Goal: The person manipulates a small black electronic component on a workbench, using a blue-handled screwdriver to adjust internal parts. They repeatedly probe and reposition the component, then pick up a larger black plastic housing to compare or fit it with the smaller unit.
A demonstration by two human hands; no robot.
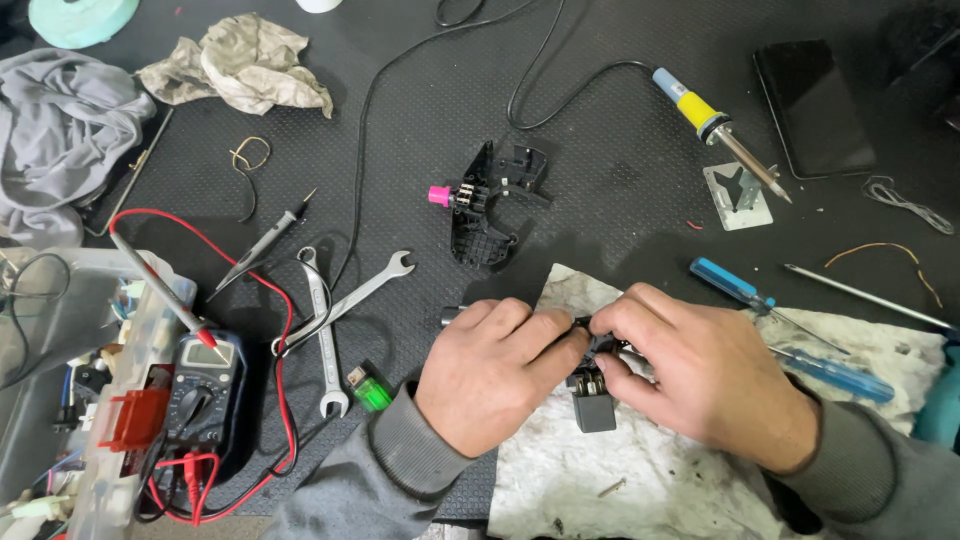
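Observation:
Both of my hands meet over a dirty white cloth [700, 470] at the lower middle. My left hand [495, 370] pinches a small black part [585, 325] from the left. From the right, my right hand [700, 375] grips the same part, with a dark grey relay block [594, 408] and its metal pins just below the fingers. Whether the relay is attached to the black part is hidden by my fingers. Farther up the mat lies a black plastic switch housing [488, 205] with a pink knob [439, 195].
A soldering iron [715, 128] rests on a metal stand at upper right, near a dark phone [812, 105]. Two blue screwdrivers [740, 290] lie right of my hands. Two wrenches [335, 310], a green lighter [370, 390], a multimeter [200, 395] with red leads, tweezers and rags sit left.

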